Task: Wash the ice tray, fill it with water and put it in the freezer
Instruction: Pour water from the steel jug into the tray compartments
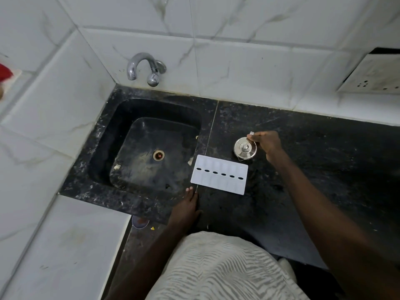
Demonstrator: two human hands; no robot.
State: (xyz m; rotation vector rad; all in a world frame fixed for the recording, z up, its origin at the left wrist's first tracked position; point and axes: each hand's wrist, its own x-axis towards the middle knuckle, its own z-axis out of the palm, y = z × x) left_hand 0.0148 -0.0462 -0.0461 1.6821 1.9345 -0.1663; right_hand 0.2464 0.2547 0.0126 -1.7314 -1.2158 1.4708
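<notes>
The right hand (267,141) pinches a small white piece (251,133) over a lidded steel pot (244,148), the left hand (187,204) rests with fingers straight on the counter (313,159), and the ice tray (218,176) lies flat between them, beside the sink's (138,148) right edge, its near-left corner just beyond the left fingertips.

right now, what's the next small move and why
Probably slide the left hand forward and grip the ice tray: it lies flat, untouched, on the counter beside the sink, just beyond those fingers, while the right hand pinches a small white piece at the steel container.
</notes>
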